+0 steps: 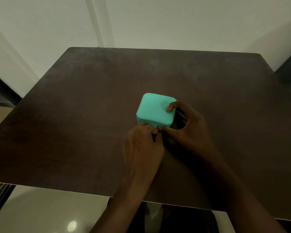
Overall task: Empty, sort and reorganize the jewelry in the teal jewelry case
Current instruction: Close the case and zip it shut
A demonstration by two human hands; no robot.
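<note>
Both hands are working: our left hand is pinching the zipper pull at the closed teal jewelry case's six o'clock edge, our right hand is gripping its three o'clock corner; next we judge unzipping needs a steady brace.

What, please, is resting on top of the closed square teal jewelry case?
One finger of the right hand lies on the teal jewelry case lid; the left hand pinches its small metal zipper pull. Contents are hidden.

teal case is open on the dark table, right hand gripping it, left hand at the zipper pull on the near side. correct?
Not quite: the teal case is closed, lid down, per the head view. The rest holds: right hand grips it on the dark table, left hand at the zipper pull.
</note>
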